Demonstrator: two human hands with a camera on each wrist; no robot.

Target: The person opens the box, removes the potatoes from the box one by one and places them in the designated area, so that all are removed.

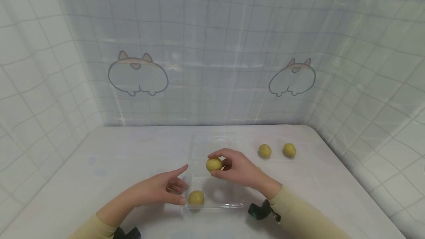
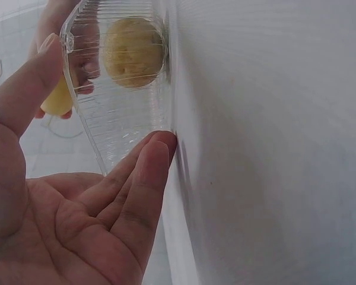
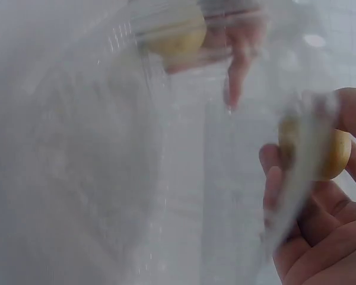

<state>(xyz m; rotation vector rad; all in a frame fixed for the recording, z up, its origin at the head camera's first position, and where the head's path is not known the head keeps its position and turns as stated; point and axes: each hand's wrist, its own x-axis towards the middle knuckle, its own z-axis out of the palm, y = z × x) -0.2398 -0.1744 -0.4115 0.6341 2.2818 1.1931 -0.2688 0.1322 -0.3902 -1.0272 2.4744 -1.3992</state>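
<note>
My right hand [image 1: 237, 169] pinches a small yellow potato [image 1: 214, 164] between thumb and fingers, above the clear plastic clamshell box [image 1: 217, 205]. In the right wrist view that potato [image 3: 335, 155] shows partly through the blurred clear plastic. A second potato [image 1: 196, 197] sits inside the box at its near left corner; the left wrist view shows this potato [image 2: 135, 52] through the ribbed wall. My left hand [image 1: 162, 187] is at the box's left side, thumb and fingers spread and relaxed, fingertips right by the wall [image 2: 121, 133].
The box's clear lid [image 1: 212, 141] lies folded back on the white table [image 1: 132, 146]. Two more potatoes, one nearer [image 1: 264, 151] and one farther right [image 1: 289, 150], lie right of the lid. A grid-patterned curtain [image 1: 212, 65] with cartoon animals surrounds the table's back and sides.
</note>
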